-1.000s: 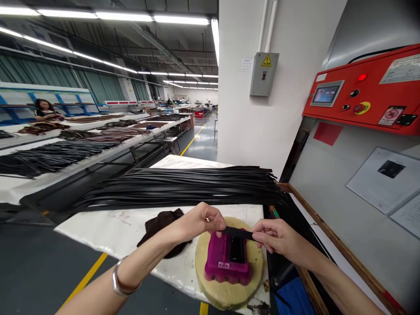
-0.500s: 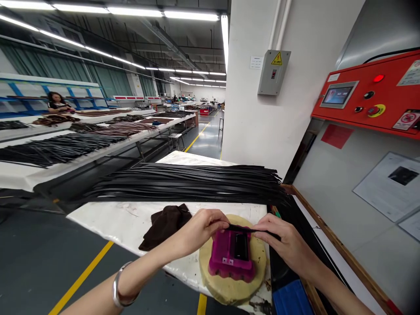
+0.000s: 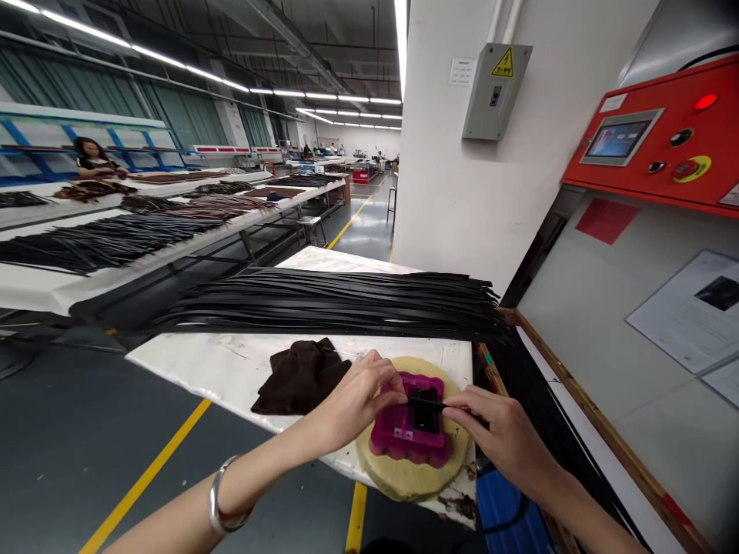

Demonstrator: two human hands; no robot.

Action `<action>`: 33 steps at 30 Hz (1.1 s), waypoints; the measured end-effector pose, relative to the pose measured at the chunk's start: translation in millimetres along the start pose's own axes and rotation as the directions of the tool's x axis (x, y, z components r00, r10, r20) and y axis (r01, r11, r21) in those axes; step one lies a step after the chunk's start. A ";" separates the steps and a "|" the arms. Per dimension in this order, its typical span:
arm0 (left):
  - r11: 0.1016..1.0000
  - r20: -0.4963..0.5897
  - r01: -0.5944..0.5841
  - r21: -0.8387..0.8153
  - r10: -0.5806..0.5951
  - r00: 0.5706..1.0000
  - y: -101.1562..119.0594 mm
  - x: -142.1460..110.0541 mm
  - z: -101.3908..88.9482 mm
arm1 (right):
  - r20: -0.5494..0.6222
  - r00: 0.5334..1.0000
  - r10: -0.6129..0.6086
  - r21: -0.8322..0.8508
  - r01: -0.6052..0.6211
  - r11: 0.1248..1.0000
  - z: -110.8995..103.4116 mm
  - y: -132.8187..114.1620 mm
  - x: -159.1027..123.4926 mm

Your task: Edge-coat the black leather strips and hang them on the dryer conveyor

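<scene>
A magenta plastic block (image 3: 398,438) with a dark slot sits on a round tan pad (image 3: 412,477) at the near end of a white-covered table (image 3: 231,369). Across the slot lies a short black strap piece (image 3: 426,402). My left hand (image 3: 355,400) pinches its left end and my right hand (image 3: 496,431) pinches its right end, both with fingers closed, pressing it low onto the block. A silver bangle (image 3: 222,504) rings my left wrist.
A crumpled dark brown cloth (image 3: 300,377) lies left of the pad. A long heap of black straps (image 3: 335,304) crosses the table behind. To the right stands a grey machine with an orange control panel (image 3: 652,146). A person sits far left at long tables (image 3: 92,158).
Both hands have lowered the strap piece from above the block down onto its slot. The view has shifted down and closer.
</scene>
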State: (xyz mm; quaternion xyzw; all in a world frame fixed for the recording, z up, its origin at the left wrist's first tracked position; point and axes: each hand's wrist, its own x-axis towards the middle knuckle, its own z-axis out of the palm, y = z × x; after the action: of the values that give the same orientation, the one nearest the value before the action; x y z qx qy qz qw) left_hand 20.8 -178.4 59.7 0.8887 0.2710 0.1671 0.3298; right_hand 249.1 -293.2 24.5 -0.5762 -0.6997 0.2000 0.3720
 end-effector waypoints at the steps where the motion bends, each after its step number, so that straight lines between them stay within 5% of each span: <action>1: 0.999 -0.002 -0.024 0.037 0.024 1.000 0.7 -0.7 0.7 | -0.008 1.000 -0.023 -0.024 0.023 0.999 1.2 1.3 -0.7; 13: 0.960 0.006 -0.122 0.251 0.125 0.992 -2.6 -5.2 9.7 | -0.037 0.988 -0.150 -0.164 0.142 0.976 12.3 13.1 -5.5; 33: 0.964 0.018 -0.125 0.235 0.125 0.992 -1.7 -7.3 5.5 | -0.061 0.984 -0.170 -0.157 0.158 0.975 15.1 11.1 -4.3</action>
State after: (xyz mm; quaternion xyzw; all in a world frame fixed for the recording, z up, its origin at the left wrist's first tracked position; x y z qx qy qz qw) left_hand 16.9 -184.4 53.7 0.9372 0.2318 0.1527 0.2111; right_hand 245.3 -292.2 5.7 -0.5502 -0.7439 0.0934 0.3678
